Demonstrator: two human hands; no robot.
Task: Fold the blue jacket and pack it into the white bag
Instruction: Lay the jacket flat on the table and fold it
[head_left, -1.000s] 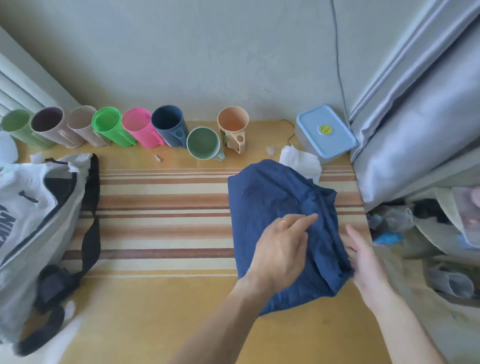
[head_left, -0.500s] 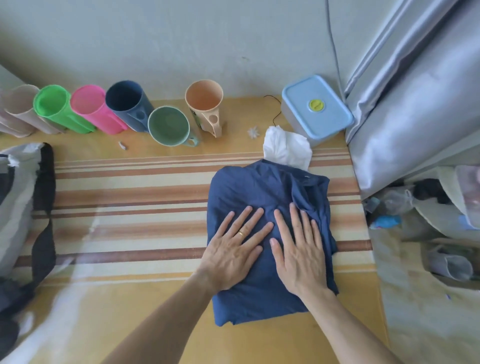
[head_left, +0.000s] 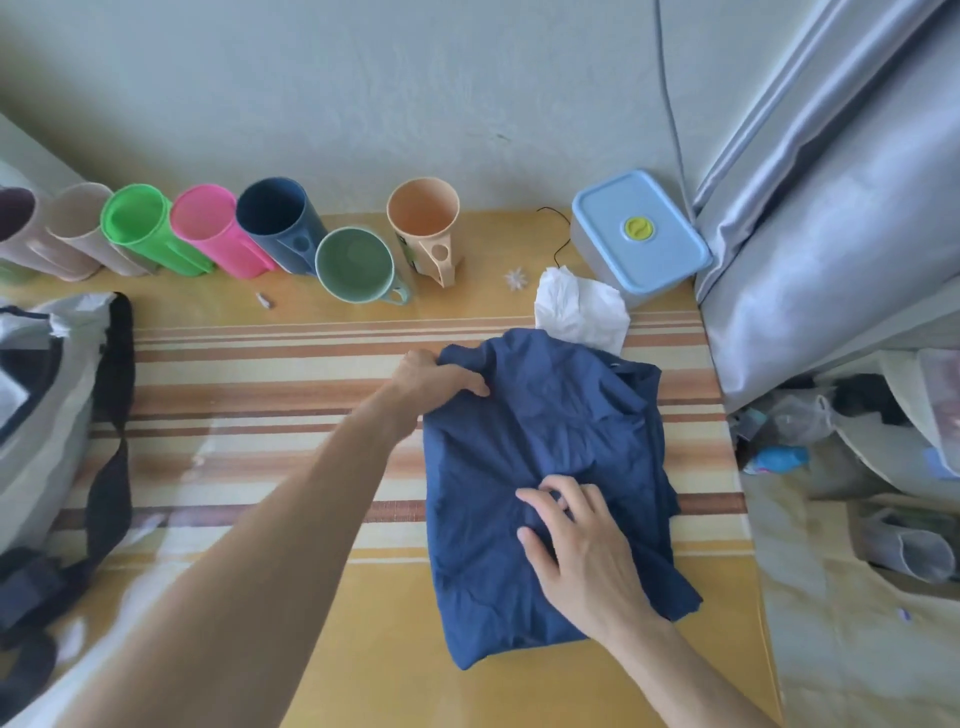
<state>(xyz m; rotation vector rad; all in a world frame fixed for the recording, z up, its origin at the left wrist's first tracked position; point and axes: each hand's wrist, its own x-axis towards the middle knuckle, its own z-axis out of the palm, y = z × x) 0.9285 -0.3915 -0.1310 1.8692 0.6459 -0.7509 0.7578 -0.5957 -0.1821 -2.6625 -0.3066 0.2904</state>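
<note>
The blue jacket lies folded into a rough rectangle on the striped mat, right of centre. My left hand grips its far left corner, fingers closed over the fabric. My right hand rests on the near middle of the jacket, fingers bent and pinching a fold of cloth. The white bag with dark straps lies at the left edge of the table, partly out of view, well apart from the jacket.
A row of coloured cups lines the wall. A green mug and a peach cup stand nearer the jacket. A crumpled white tissue and a blue-lidded box sit behind it. Grey curtain and clutter fill the right.
Both hands lay flat on the jacket half a second ago. Now my left hand has moved to the far left corner and gripped it; my right hand has curled its fingers on the fabric.
</note>
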